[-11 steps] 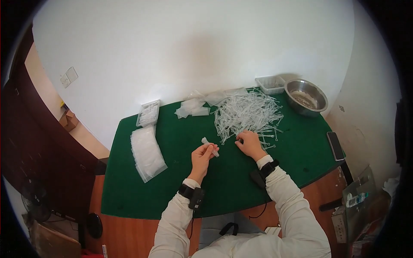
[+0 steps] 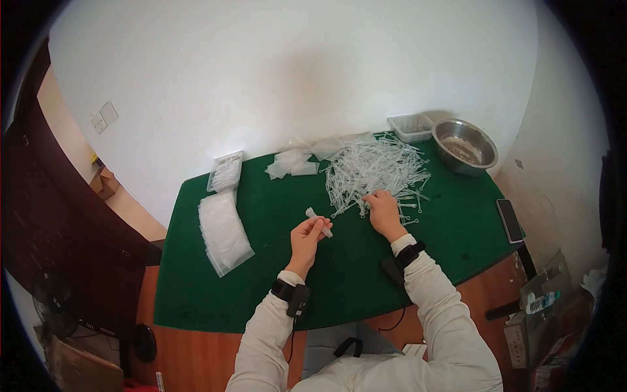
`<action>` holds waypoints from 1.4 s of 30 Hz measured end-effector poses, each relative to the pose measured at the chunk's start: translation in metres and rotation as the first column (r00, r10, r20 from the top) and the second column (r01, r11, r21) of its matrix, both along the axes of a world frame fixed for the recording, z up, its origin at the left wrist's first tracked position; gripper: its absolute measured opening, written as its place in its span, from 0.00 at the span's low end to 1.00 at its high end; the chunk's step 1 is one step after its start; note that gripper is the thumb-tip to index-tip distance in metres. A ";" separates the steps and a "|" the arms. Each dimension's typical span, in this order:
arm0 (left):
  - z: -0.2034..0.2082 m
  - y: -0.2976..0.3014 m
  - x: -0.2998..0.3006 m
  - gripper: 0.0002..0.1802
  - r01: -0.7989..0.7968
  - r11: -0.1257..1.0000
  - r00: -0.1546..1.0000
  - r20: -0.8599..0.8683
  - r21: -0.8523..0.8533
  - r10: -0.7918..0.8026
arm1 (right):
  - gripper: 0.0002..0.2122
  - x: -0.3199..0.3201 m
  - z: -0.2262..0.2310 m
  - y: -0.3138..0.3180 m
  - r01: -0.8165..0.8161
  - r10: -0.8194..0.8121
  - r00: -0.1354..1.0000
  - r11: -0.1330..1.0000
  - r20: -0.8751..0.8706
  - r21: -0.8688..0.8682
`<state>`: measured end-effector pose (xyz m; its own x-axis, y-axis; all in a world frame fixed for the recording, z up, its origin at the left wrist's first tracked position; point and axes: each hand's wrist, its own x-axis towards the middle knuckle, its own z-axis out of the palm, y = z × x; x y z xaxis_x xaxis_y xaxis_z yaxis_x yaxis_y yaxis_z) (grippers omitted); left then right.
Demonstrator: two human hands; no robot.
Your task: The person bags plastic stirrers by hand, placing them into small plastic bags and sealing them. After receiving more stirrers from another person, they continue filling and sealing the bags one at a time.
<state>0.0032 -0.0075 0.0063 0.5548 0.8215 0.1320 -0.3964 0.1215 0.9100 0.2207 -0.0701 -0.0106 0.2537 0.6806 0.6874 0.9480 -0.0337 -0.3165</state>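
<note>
Your left hand [image 2: 305, 245] pinches a small translucent bundle [image 2: 310, 213] between thumb and fingers, above the open green stretch of the table [image 2: 274, 287], between the overlapping row of clear bags [image 2: 223, 234] and the heap of clear plastic pieces [image 2: 375, 170]. Your right hand [image 2: 385, 214] has its fingertips bent down at the near edge of that heap, and you cannot tell from here whether they grip a piece. Beyond the heap, a clear tray [image 2: 410, 132] sits beside a metal bowl [image 2: 483, 165].
</note>
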 end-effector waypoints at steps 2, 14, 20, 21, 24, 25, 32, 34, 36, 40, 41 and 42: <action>0.001 -0.001 0.000 0.10 0.002 1.000 1.000 -0.001 0.000 -0.002 | 0.05 -0.001 -0.003 -0.001 0.102 -0.100 0.994 0.993 0.047 -0.057; -0.001 0.000 -0.001 0.11 0.000 1.000 1.000 0.008 -0.010 0.000 | 0.03 -0.007 0.018 -0.008 -0.061 0.061 0.998 0.997 0.002 0.038; -0.002 0.001 -0.001 0.11 0.008 1.000 1.000 -0.007 0.004 -0.008 | 0.03 -0.029 0.021 -0.008 -0.354 0.356 0.734 0.927 -0.579 0.120; -0.003 0.002 -0.001 0.11 0.012 1.000 1.000 -0.011 0.011 -0.012 | 0.03 -0.033 0.022 -0.009 -0.401 0.376 0.697 0.910 -0.611 0.103; -0.004 0.002 -0.001 0.11 0.022 0.999 1.000 -0.016 0.023 -0.021 | 0.04 -0.036 0.018 -0.010 -0.474 0.392 0.681 0.880 -0.619 0.036; -0.004 0.002 0.000 0.11 0.027 0.999 1.000 -0.015 0.027 -0.026 | 0.04 -0.036 0.015 -0.010 -0.498 0.392 0.703 0.867 -0.594 -0.017; -0.005 0.001 -0.002 0.11 0.100 0.994 0.994 -0.047 0.033 -0.098 | 0.04 -0.045 0.023 -0.012 -0.585 0.417 0.631 0.810 -0.654 -0.049; -0.005 0.001 -0.001 0.11 0.126 0.992 0.989 -0.080 0.031 -0.123 | 0.04 -0.050 0.021 -0.011 -0.666 0.443 0.317 0.733 -0.838 0.136; -0.005 0.001 -0.001 0.11 0.145 0.988 0.988 -0.064 0.043 -0.143 | 0.04 -0.055 0.019 -0.012 -0.693 0.450 0.259 0.703 -0.854 0.160; -0.004 0.001 -0.001 0.10 0.165 0.983 0.986 -0.018 0.079 -0.164 | 0.04 -0.057 0.020 -0.012 -0.747 0.453 0.126 0.629 -0.883 0.216; -0.004 0.000 0.000 0.10 0.156 0.984 0.988 -0.008 0.086 -0.156 | 0.04 -0.056 0.018 -0.011 -0.749 0.444 0.113 0.626 -0.889 0.217; -0.004 0.000 0.000 0.10 0.147 0.985 0.989 0.002 0.092 -0.148 | 0.04 -0.056 0.018 -0.011 -0.751 0.435 0.100 0.622 -0.895 0.219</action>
<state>0.0029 -0.0073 0.0025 0.6675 0.7149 0.2083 -0.3884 0.0956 0.9165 0.1646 -0.0814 0.0076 -0.0378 0.9812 0.1893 -0.0868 0.1855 -0.9788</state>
